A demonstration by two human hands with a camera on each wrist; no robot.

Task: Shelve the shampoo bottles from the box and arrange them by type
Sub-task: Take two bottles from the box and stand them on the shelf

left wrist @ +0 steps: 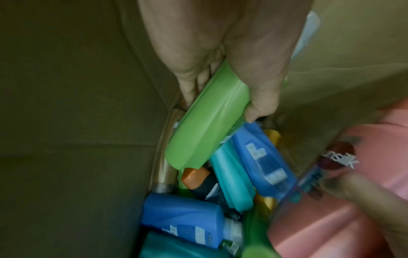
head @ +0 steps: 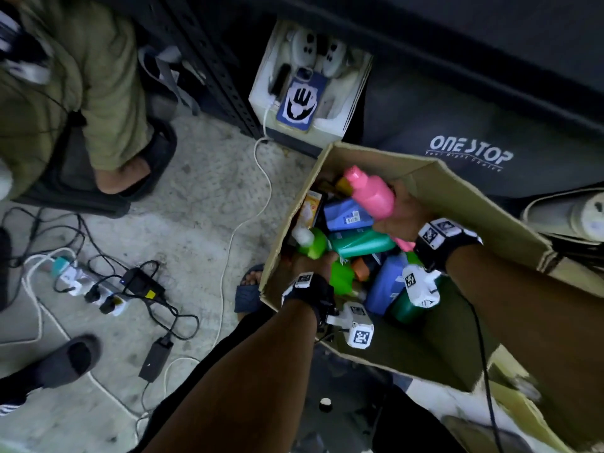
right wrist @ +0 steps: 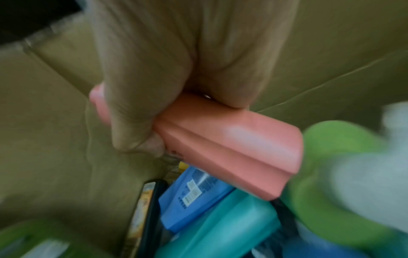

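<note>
An open cardboard box (head: 464, 188) on the floor holds several shampoo bottles, blue (head: 348, 215), teal (head: 362, 244) and green. My right hand (head: 403, 212) grips a pink bottle (head: 371, 191) above the pile, cap pointing up-left; the right wrist view shows my right hand (right wrist: 154, 111) wrapped round the pink bottle (right wrist: 229, 144). My left hand (head: 310, 261) reaches into the box's left side and grips a light green bottle (head: 315, 243) with a white cap. In the left wrist view my left hand (left wrist: 220, 83) curls around the green bottle (left wrist: 205, 127), with blue (left wrist: 260, 160) and teal bottles beneath.
A white box (head: 307, 89) with a phone and controllers sits by a black rack (head: 222, 70). Cables and a power strip (head: 98, 286) lie on the concrete floor. Another person (head: 75, 93) stands at upper left. A dark bag (head: 470, 138) lies behind the cardboard box.
</note>
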